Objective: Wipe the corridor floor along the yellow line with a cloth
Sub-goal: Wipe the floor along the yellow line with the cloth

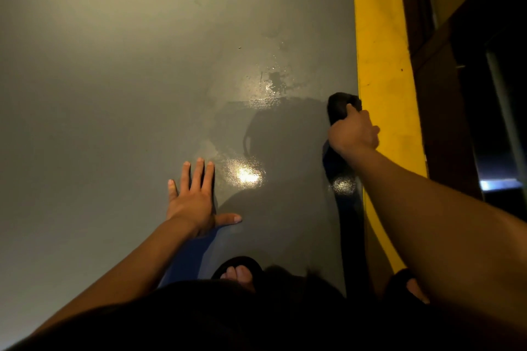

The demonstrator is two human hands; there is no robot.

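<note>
1. Right hand (353, 134): fingers curled around dark cloth (339, 108), pressed on grey floor (114, 80) touching yellow line (382, 51).
2. Cloth bunched; long axis unclear.
3. Left hand (194, 199): fingers straight, splayed flat on floor.

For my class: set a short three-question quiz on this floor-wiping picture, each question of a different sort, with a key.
1. True or false: the left hand lies flat on the grey floor with its fingers spread.
2. Multiple choice: the dark cloth gripped by the right hand is
A. in the middle of the floor
B. right at the edge of the yellow line
C. under the left hand
3. Fill in: ahead of the cloth, the floor shows shiny ____ patches.

Key: 1 true; 2 B; 3 wet
</note>
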